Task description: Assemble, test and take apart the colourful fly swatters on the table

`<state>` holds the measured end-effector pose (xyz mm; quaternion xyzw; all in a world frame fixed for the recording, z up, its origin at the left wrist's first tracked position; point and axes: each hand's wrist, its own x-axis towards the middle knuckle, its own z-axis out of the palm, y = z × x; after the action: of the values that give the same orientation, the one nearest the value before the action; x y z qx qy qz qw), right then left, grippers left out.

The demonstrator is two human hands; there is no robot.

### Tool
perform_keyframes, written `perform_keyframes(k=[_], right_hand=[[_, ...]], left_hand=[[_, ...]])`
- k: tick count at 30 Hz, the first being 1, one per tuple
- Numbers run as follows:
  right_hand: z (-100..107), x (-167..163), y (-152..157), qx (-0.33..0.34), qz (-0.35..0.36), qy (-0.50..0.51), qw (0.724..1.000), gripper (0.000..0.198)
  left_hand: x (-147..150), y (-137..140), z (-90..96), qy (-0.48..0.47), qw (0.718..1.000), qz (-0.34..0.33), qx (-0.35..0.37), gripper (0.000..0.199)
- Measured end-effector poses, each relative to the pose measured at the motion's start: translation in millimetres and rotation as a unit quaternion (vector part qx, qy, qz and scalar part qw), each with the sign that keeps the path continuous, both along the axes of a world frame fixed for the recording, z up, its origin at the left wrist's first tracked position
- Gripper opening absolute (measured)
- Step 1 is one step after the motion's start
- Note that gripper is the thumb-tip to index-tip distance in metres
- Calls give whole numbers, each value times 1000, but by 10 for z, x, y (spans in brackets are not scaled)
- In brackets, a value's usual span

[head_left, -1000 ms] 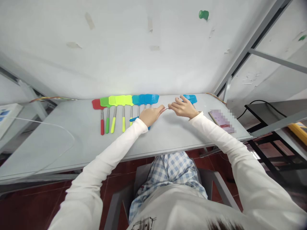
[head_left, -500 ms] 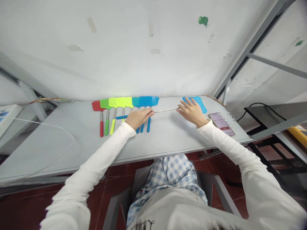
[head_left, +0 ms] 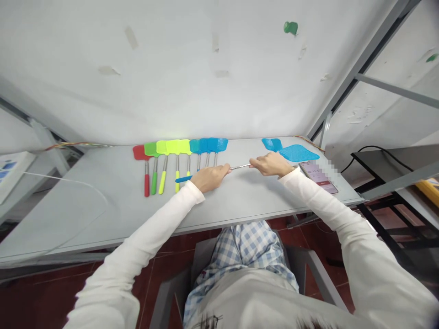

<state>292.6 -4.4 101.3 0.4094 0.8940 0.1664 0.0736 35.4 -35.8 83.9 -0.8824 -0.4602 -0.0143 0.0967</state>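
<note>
Between my two hands stretches a fly swatter with a blue mesh head (head_left: 300, 153), a thin metal rod (head_left: 240, 167) and a blue handle (head_left: 183, 179). My left hand (head_left: 212, 178) is closed around the rod near the handle, whose end juts out to the left. Closer to the head, my right hand (head_left: 269, 163) grips the rod with curled fingers. Behind that hand another blue swatter head (head_left: 271, 144) lies on the table; the rest of it is not visible. Left of my hands, a row of swatters includes a red one (head_left: 147, 183), a green one (head_left: 154, 182) and several yellow and blue ones.
A phone (head_left: 317, 176) with a lit screen lies at the right of the grey table (head_left: 113, 201). The white wall (head_left: 192, 91) rises directly behind. A thin white cable (head_left: 61, 177) crosses the left side, and metal frame bars (head_left: 343, 87) slant up at right.
My right hand has gone from spread fingers to a grip on the rod. My left hand has shifted right and slightly nearer me. The held head is turned and lies further right.
</note>
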Motion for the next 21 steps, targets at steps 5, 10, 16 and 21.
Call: perform_keyframes(k=[5, 10, 16, 21], right_hand=[[12, 485, 158, 37, -47, 10, 998, 45], [-37, 948, 249, 56, -82, 27, 995, 41], [-103, 966, 271, 62, -64, 41, 995, 40], [-70, 1023, 261, 79, -64, 53, 993, 40]], left_hand=[[-462, 110, -39, -11, 1000, 7, 16, 39], [-868, 142, -67, 2, 999, 44, 28, 40], [-829, 176, -6, -65, 997, 37, 6, 44], [-884, 168, 183, -121, 992, 3, 22, 51]])
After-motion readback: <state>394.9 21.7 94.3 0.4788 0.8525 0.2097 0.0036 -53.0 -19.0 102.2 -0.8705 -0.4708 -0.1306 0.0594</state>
